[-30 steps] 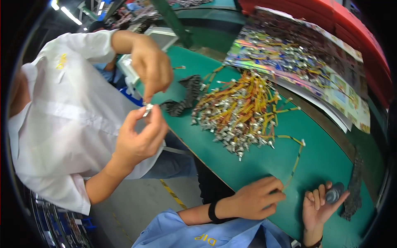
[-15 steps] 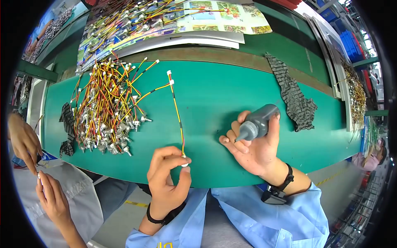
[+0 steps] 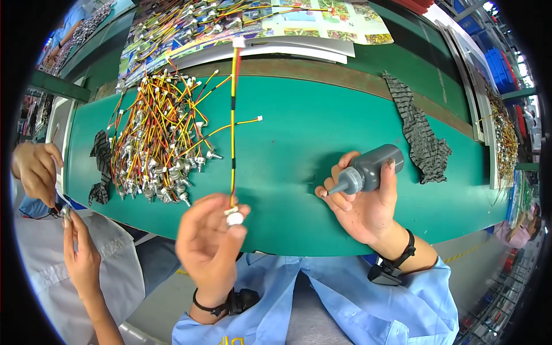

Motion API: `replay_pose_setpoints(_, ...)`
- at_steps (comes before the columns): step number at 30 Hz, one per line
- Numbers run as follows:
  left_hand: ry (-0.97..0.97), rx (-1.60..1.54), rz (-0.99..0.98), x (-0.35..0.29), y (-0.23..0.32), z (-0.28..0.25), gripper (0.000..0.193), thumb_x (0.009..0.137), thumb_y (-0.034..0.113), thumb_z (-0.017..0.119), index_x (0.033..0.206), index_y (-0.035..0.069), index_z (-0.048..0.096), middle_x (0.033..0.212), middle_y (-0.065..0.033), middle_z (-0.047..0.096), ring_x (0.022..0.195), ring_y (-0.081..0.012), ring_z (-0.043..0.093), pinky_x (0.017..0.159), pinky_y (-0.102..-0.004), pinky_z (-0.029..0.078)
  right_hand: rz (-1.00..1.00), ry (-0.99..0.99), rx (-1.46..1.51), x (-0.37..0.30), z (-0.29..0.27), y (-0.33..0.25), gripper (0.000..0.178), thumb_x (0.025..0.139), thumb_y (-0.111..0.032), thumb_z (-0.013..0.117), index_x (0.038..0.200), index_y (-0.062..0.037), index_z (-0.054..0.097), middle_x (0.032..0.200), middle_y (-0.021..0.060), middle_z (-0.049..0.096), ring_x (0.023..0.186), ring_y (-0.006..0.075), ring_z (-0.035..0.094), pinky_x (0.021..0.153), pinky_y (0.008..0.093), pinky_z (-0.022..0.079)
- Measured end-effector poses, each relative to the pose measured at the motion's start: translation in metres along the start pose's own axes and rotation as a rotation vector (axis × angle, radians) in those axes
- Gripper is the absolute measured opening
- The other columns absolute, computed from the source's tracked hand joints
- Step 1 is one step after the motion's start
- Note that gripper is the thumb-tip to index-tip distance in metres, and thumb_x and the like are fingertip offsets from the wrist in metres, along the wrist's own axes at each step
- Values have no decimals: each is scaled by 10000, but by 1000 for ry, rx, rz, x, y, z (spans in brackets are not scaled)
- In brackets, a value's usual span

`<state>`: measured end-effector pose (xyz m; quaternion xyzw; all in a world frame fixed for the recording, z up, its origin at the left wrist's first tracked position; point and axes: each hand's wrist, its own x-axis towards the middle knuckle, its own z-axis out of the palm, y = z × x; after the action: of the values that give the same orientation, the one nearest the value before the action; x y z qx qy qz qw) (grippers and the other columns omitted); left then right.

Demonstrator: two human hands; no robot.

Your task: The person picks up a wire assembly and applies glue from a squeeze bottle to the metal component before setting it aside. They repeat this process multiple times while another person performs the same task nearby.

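Between the thumb and fingers of my left hand (image 3: 210, 241) is a wired potentiometer (image 3: 234, 218), its round pale face toward me. Its yellow, red and black leads (image 3: 233, 132) stretch away over the bench to a white plug (image 3: 238, 42). My right hand (image 3: 368, 207) is palm up, its fingers curled round a dark squeeze bottle (image 3: 371, 169) with a narrow tip pointing left. The bottle tip is apart from the potentiometer. Left of centre on the green bench lies a tangled heap of similar wired potentiometers (image 3: 158, 138).
Dark crumpled striped cloth strips lie at the right (image 3: 420, 132) and left (image 3: 100, 167) of the green mat (image 3: 287, 155). More wired parts rest on a printed sheet (image 3: 322, 29) at the back. At the left, another person's hands (image 3: 80, 253) hold a small part.
My left hand has lifted the potentiometer and turned its pale face up, the leads swinging up and away from the heap. My right hand has shifted slightly right with the bottle.
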<state>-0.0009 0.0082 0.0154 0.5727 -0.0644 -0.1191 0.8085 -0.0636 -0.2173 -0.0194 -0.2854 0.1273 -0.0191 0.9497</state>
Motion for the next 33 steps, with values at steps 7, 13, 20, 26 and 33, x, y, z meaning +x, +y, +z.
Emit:
replay_pose_setpoints(7, -105, -85, -197, 10, -27, 4, 331, 856, -74, 595, 1185, -42, 571, 1141, -153, 621, 987, -237, 643, 869, -348, 501, -197, 116, -188, -11, -1, -21, 657, 875, -677, 554, 1148, -80, 516, 772, 16, 502, 618, 129, 475, 758, 338, 419)
replay_pose_setpoints(13, -225, 35, -152, 9, -35, -2, 323, 855, -93, 623, 1170, -58, 566, 1160, -142, 588, 991, -237, 659, 888, -355, 527, -761, 397, -1112, -20, -48, -107, 539, 817, -399, 764, 1128, -4, 571, 869, 42, 598, 707, 111, 563, 589, 250, 444)
replay_pose_setpoints(20, -259, 91, -129, 7, -37, 9, 317, 850, -94, 600, 1162, -43, 573, 1140, -146, 585, 965, -226, 652, 867, -362, 529, -863, 615, -1414, -6, -86, -136, 284, 832, -166, 754, 1029, -16, 616, 851, 32, 629, 665, 100, 548, 603, 252, 457)
replay_pose_setpoints(26, -246, 121, -115, 7, -36, 4, 315, 853, -93, 587, 1160, -25, 579, 1134, -149, 592, 978, -235, 645, 871, -371, 524, -482, 629, -1170, -9, -106, -142, 273, 856, -261, 728, 967, -31, 631, 865, 42, 642, 716, 103, 579, 604, 241, 451)
replay_pose_setpoints(33, -158, -290, -330, 14, -33, 4, 320, 873, -96, 610, 1183, -42, 555, 1166, -181, 628, 1044, -277, 651, 895, -365, 527, -851, 612, -861, -22, -98, -154, 452, 908, -412, 643, 1127, -21, 579, 989, 61, 632, 818, 112, 593, 697, 233, 472)
